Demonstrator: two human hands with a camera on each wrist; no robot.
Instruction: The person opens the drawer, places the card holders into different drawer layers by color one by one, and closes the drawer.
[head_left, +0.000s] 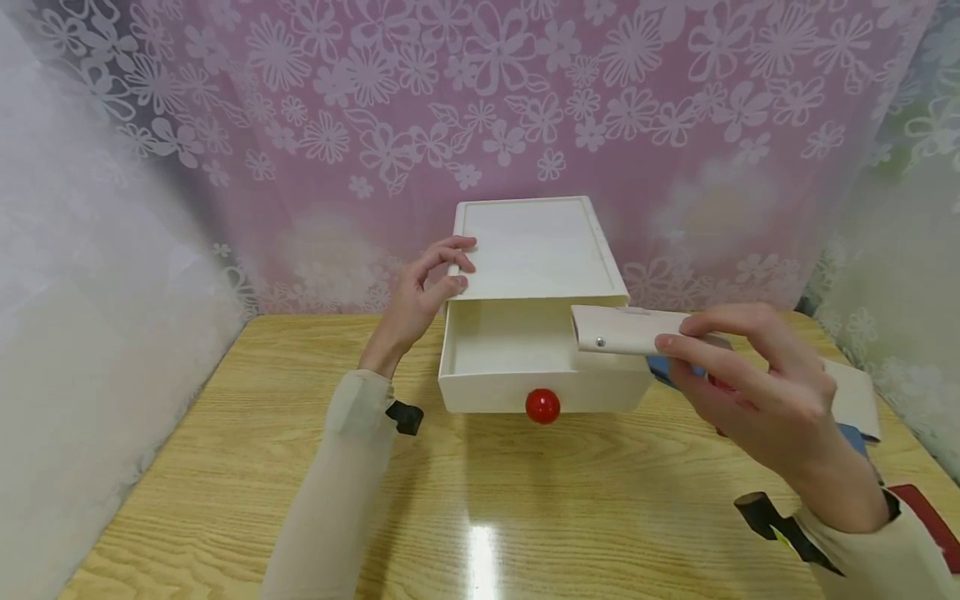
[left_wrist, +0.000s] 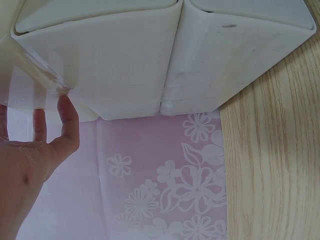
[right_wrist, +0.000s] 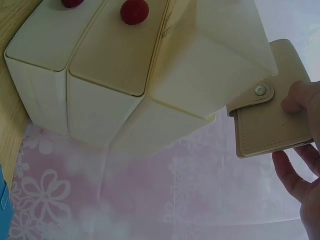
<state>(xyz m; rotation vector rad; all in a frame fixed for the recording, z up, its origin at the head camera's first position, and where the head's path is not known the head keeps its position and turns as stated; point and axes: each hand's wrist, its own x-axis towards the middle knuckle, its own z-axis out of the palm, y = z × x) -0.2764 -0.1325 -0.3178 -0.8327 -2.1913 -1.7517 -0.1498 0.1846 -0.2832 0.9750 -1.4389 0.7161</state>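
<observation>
The beige rectangular snap wallet (right_wrist: 267,117) looks like smooth, matt leather or imitation leather, stitched along its edge, with a shiny round silver metal snap (right_wrist: 260,90). The white box-shaped drawer unit (head_left: 534,248) looks like smooth plastic, its red ball-shaped knob (head_left: 543,406) glossy. The yellow-brown wood-grained tabletop (head_left: 577,492) has a reflective sheen, and the pink flower-patterned backdrop (head_left: 375,167) looks like creased cloth or plastic sheeting

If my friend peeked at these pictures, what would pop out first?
Probably the shiny red knob on the front of the open white drawer. Next might be the cream wallet the right hand holds near the drawer's right side. Behind everything hangs a pink flowery cloth.
</observation>
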